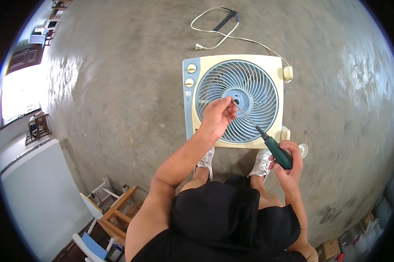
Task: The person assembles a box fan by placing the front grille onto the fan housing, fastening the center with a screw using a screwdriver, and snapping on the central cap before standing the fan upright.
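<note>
A cream and light-blue box fan (276, 131) lies on the floor in front of my feet, its round blue grille facing up. My right hand (289, 163) is closed round the dark green handle of a screwdriver (271, 146). The shaft slants up and left, with its tip over the hub at the grille's centre. Above that hub, my left hand (221, 114) pinches thumb and forefinger together right beside the screwdriver's tip. What lies between those fingers is too small to make out. Two cream knobs (190, 75) sit on the fan's blue side strip.
A white power cord (253, 40) with a plug and a dark strap (225, 21) lies beyond the fan. A small clear round dish (303, 150) is by my right hand. Wooden chairs (118, 209) stand at lower left, and a cardboard box (330, 249) at lower right.
</note>
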`<state>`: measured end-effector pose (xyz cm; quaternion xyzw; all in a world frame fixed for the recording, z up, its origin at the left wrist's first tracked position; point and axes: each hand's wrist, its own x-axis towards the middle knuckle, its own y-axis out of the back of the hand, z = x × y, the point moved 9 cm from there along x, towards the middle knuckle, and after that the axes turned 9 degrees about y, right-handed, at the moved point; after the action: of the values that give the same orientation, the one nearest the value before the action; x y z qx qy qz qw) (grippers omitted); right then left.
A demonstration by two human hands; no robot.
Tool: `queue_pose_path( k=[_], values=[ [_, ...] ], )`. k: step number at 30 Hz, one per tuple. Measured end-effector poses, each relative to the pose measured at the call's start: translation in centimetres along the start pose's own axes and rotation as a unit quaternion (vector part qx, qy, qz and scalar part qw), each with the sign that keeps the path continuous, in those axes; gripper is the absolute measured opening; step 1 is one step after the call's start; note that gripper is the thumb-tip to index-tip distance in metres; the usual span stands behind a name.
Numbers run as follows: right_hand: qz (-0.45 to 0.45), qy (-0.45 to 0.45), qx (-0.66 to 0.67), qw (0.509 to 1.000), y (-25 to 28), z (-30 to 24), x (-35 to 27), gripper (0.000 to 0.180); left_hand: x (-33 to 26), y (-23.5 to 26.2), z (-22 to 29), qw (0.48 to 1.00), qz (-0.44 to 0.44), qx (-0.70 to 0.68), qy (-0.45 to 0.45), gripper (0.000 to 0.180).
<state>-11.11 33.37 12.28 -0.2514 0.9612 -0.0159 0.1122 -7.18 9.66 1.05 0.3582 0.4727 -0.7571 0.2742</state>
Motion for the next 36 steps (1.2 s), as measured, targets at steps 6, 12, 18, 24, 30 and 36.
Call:
queue_pose_path(
  k=[6,12,18,24,30,36],
  values=[
    [0.058,0.237,-0.076,0.967,0.3,-4.9,0.3,0.036,0.5,-1.9,-0.8,0.996,-0.07,-0.05,0.038,0.015],
    [0.022,0.376,-0.282,0.882,-2.8,-8.1,-0.2,0.036,1.7,-1.9,-0.7,0.99,-0.108,-0.079,0.047,0.018],
    [0.007,0.382,-0.368,0.848,-2.0,-8.1,-1.9,0.034,2.2,-3.7,-2.6,0.99,-0.11,-0.054,0.07,0.016],
    [0.009,0.366,-0.348,0.863,-1.7,-7.0,-1.8,0.035,1.4,-3.2,-2.0,0.992,-0.103,-0.015,0.066,0.02],
    [0.02,0.372,-0.362,0.855,-1.3,-7.3,-1.9,0.037,1.0,-3.8,-2.5,0.991,-0.11,-0.006,0.081,0.022],
    [0.022,0.359,-0.351,0.865,-0.6,-7.4,-1.7,0.036,0.2,-3.1,-2.9,0.992,-0.078,0.076,0.069,0.018]
  ],
)
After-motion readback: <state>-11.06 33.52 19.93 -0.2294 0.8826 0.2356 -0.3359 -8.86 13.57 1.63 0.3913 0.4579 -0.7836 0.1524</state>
